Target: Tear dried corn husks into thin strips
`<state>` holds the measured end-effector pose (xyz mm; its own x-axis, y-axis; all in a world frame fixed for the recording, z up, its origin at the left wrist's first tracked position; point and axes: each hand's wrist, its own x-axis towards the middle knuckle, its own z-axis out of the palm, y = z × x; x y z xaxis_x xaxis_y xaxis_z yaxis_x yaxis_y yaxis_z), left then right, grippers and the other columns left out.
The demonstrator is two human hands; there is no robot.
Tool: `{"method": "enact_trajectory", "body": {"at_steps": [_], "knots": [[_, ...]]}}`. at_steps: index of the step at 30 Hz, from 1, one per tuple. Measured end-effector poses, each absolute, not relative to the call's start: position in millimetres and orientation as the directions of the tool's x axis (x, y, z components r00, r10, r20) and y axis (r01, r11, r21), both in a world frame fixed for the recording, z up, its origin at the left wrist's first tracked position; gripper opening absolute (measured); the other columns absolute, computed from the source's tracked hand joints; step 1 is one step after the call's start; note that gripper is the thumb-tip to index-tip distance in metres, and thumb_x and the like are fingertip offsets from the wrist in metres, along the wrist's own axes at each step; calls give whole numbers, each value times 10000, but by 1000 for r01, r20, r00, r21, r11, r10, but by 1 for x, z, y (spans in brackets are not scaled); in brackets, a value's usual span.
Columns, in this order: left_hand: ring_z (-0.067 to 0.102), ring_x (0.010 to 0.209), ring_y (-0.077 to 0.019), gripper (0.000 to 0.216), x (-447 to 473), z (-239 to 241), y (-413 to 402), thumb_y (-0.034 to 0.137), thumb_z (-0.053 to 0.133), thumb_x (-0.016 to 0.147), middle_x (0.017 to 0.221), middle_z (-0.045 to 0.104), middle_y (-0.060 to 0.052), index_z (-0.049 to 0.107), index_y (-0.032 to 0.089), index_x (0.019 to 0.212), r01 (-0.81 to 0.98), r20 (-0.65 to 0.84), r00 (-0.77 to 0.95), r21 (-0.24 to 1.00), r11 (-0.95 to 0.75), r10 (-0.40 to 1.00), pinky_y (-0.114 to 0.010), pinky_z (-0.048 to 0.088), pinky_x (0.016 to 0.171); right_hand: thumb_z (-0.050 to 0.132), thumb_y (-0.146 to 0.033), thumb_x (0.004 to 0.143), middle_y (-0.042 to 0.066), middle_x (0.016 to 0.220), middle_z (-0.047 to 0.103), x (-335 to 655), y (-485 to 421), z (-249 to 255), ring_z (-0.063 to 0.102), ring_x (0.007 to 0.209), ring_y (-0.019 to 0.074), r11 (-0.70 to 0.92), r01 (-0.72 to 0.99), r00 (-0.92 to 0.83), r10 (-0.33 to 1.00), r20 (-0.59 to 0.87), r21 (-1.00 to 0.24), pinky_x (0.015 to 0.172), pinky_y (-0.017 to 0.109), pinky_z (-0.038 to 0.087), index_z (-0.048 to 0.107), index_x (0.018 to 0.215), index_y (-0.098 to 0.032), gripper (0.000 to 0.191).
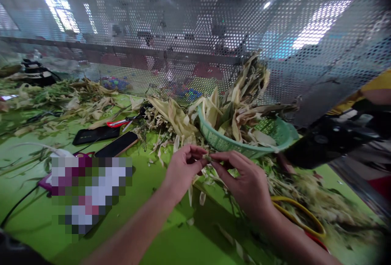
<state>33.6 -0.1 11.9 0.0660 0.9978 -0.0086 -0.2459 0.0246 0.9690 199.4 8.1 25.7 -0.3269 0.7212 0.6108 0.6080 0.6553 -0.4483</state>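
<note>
Perforated metal screen (171,20) backs a green table (146,208) strewn with dry scraps. Just beyond the hands stands a green basket (241,147), its wall pierced with holes. Dry husks (236,120) crowd its left and middle; some rise well above the rim, and others stretch out past it at the back right. On the right, the inner wall shows bare. More husks (174,116) lie outside, beside the basket's left edge.

Nearer, the left hand (185,171) and right hand (246,179) meet over the table, each with thumb and fingertips pinching one small greenish piece (207,157). It sits between them, in front of the basket; it is too small to tell more. Beside the right forearm lies a yellow loop (301,212), near pale fibres (332,204). Further left are two phones (116,145) and a red cutter (117,123).
</note>
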Motion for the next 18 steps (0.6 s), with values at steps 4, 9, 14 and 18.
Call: {"method": "enact_trajectory", "body": {"at_steps": [4,9,14,18], "knots": [[579,773,-130,266,34,12,1,308,720,762,844,647,-30,622,170,967,-214,29,66,977,-14,997,-260,447,693,600,-192,886,48,946,717,199,8,27,669,864,189,697,603,-371,675,637,-387,758,317,532,679,1024,-231,163],[586,792,-135,236,33,17,-1,268,704,772,853,636,-28,616,169,967,-152,46,39,988,-39,998,-270,459,722,608,-210,877,53,922,724,199,9,28,676,845,204,712,624,-415,651,635,-323,742,340,538,685,1023,-230,166],[592,797,-140,201,33,21,-2,248,682,785,867,641,-34,624,175,964,-85,71,60,994,-66,996,-270,462,712,605,-206,874,38,880,726,201,9,27,678,812,195,696,621,-374,667,645,-360,731,327,533,693,961,-233,127],[594,776,-138,201,32,24,-3,221,682,777,838,639,-31,624,171,963,-76,71,65,995,-66,995,-261,460,693,635,-213,852,29,852,721,200,9,26,676,787,190,665,587,-309,711,632,-461,700,306,527,697,913,-229,89]]}}
